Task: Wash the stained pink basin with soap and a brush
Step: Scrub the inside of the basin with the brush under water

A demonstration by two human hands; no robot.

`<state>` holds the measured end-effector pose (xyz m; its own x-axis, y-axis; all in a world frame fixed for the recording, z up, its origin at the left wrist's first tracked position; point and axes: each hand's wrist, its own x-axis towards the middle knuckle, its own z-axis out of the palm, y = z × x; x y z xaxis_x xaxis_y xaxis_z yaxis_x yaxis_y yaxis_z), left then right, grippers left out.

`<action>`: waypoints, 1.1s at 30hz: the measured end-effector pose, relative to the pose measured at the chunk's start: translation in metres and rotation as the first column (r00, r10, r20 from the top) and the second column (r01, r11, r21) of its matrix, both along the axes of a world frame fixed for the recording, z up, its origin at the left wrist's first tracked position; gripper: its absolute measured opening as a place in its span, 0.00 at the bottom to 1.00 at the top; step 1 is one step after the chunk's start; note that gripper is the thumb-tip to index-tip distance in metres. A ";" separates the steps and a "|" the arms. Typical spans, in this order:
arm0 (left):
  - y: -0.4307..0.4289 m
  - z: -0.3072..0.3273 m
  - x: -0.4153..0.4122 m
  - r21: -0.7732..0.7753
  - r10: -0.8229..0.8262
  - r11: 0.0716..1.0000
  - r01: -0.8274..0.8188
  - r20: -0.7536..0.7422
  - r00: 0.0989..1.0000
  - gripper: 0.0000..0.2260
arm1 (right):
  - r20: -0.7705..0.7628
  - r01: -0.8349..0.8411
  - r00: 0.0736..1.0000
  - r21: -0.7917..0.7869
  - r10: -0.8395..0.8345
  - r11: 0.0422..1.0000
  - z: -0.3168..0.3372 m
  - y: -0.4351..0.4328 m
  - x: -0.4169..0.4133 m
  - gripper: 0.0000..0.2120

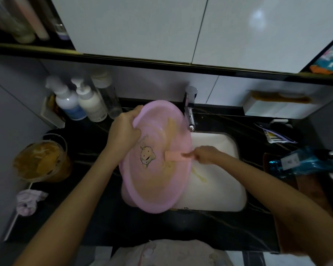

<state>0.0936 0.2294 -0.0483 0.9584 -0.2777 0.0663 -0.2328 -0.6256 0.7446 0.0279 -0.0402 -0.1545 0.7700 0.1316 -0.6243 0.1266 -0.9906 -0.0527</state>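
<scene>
Head view: the round pink plastic basin (pixel 158 191) sits tilted over the left edge of the white rectangular sink (pixel 221 191), inside facing up and to the right. Its lower rim is by the sink's front-left corner and overlaps the black stone counter (pixel 104 227). Its top rim is near the chrome tap (pixel 189 112) at the sink's back edge. Yellow-brown stains smear the basin's inner wall, and a cartoon figure (pixel 146 154) is printed on its bottom.

The left hand (pixel 123 129) grips the basin's upper-left rim, fingers curled over the edge.

The right hand (pixel 204 153) reaches over the basin's right rim, fingers curled round one end of a flat salmon-pink rectangular piece (pixel 173 156). Brush or soap bar, can't tell. The piece lies against the basin's inside, just right of the cartoon.

A yellowish streak (pixel 199 175) runs down the sink's white bottom, beside the basin.

Counter, back-left corner: two white pump bottles (pixel 69 100) w/ a clear bottle (pixel 109 98) next to them.

Left edge: a clear plastic cup (pixel 40 160) full of yellow-brown stuff, and nearer the front a crumpled pale cloth (pixel 29 200).

Right edge: a crinkled blue pack (pixel 300 162). Back-right: a white box (pixel 277 109).
</scene>
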 end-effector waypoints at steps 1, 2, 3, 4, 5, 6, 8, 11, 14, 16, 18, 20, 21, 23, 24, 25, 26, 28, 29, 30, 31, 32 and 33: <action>0.000 0.000 0.002 -0.001 -0.002 1.000 0.002 0.001 1.000 0.33 | 0.030 -0.025 0.999 -0.015 0.025 1.000 0.002 -0.001 0.004 0.24; 0.000 -0.001 0.002 0.001 -0.005 1.000 0.005 0.004 1.000 0.33 | 0.131 -0.021 0.991 -0.065 0.029 0.998 0.002 -0.006 0.013 0.27; 0.001 -0.002 0.003 0.003 -0.007 1.000 0.007 0.005 1.000 0.33 | 0.268 0.004 0.963 -0.098 0.022 0.995 0.007 -0.011 0.019 0.30; 0.001 -0.002 0.003 0.003 -0.013 1.000 0.013 0.007 1.000 0.33 | 0.377 0.035 0.926 -0.110 0.010 0.993 0.009 -0.016 0.022 0.33; 0.001 -0.003 0.003 -0.002 -0.014 1.000 0.014 0.005 1.000 0.33 | 0.407 0.067 0.913 -0.086 -0.027 0.994 0.008 -0.015 0.020 0.33; 0.002 -0.004 0.004 -0.007 -0.011 1.000 0.011 0.004 1.000 0.33 | 0.369 0.057 0.929 -0.049 -0.035 0.997 0.003 -0.013 0.016 0.32; 0.002 -0.005 0.004 -0.004 -0.015 1.000 0.015 0.000 1.000 0.32 | 0.188 -0.011 0.982 0.011 0.009 1.000 -0.005 -0.003 0.004 0.26; 0.003 -0.005 0.007 -0.014 -0.019 1.000 0.019 0.000 1.000 0.32 | 0.296 0.029 0.955 -0.012 -0.024 1.000 0.000 -0.005 0.014 0.26; 0.003 -0.003 0.007 -0.024 -0.011 1.000 0.011 0.011 1.000 0.32 | 0.412 0.199 0.888 0.058 -0.205 0.978 0.010 -0.008 0.018 0.25; 0.002 -0.003 0.005 -0.027 -0.018 0.999 0.018 0.008 1.000 0.32 | 0.299 0.203 0.929 0.083 -0.219 0.976 0.001 -0.001 0.001 0.24; 0.001 -0.003 0.006 -0.046 -0.032 0.998 0.032 0.019 0.999 0.32 | 0.222 0.125 0.967 0.029 -0.128 0.992 -0.018 0.012 -0.020 0.27; 0.003 -0.004 0.008 -0.060 -0.023 0.998 0.024 0.022 0.999 0.32 | 0.149 0.144 0.976 0.091 -0.156 0.985 -0.032 0.025 -0.039 0.29; 0.003 -0.005 0.007 -0.065 -0.025 0.998 0.026 0.022 0.999 0.32 | 0.117 0.187 0.972 0.141 -0.204 0.972 -0.037 0.033 -0.051 0.29; 0.003 -0.008 0.007 -0.074 -0.041 0.996 0.043 0.027 0.999 0.32 | -0.002 0.270 0.961 0.236 -0.277 0.934 -0.039 0.050 -0.070 0.29; 0.003 -0.008 0.007 -0.084 -0.051 0.995 0.054 0.036 0.998 0.32 | -0.082 0.319 0.948 0.276 -0.308 0.907 -0.038 0.056 -0.077 0.28; 0.003 -0.009 0.006 -0.097 -0.061 0.993 0.065 0.038 0.997 0.32 | -0.159 0.375 0.927 0.313 -0.341 0.873 -0.038 0.062 -0.084 0.27; 0.003 -0.009 0.006 -0.111 -0.061 0.992 0.064 0.032 0.998 0.32 | -0.232 0.430 0.901 0.367 -0.366 0.825 -0.033 0.067 -0.087 0.26; 0.002 -0.009 0.007 -0.123 -0.027 0.992 0.029 0.017 0.999 0.32 | -0.358 0.511 0.856 0.465 -0.373 0.723 -0.020 0.079 -0.089 0.23; 0.002 -0.008 0.006 -0.122 -0.007 0.992 0.008 0.008 1.000 0.32 | -0.407 0.537 0.838 0.489 -0.364 0.688 -0.013 0.087 -0.089 0.24; 0.001 -0.008 0.005 -0.122 0.007 0.993 -0.007 0.004 1.000 0.32 | -0.450 0.567 0.816 0.497 -0.364 0.656 -0.003 0.095 -0.089 0.25; 0.002 -0.008 0.004 -0.122 0.010 0.992 -0.010 0.002 1.000 0.31 | -0.487 0.605 0.789 0.505 -0.375 0.616 0.008 0.103 -0.090 0.26; 0.002 -0.009 0.004 -0.128 0.002 0.992 -0.002 0.005 1.000 0.31 | -0.529 0.650 0.753 0.504 -0.392 0.568 0.019 0.109 -0.091 0.26; 0.003 -0.010 0.003 -0.139 -0.007 0.990 0.008 0.007 1.000 0.31 | -0.565 0.683 0.724 0.512 -0.395 0.520 0.026 0.115 -0.092 0.26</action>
<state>0.0970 0.2329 -0.0587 0.9558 -0.2726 0.1105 -0.2418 -0.5144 0.8228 -0.0644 0.0749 -0.1290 0.5906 0.2370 -0.7714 -0.5899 -0.5255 -0.6130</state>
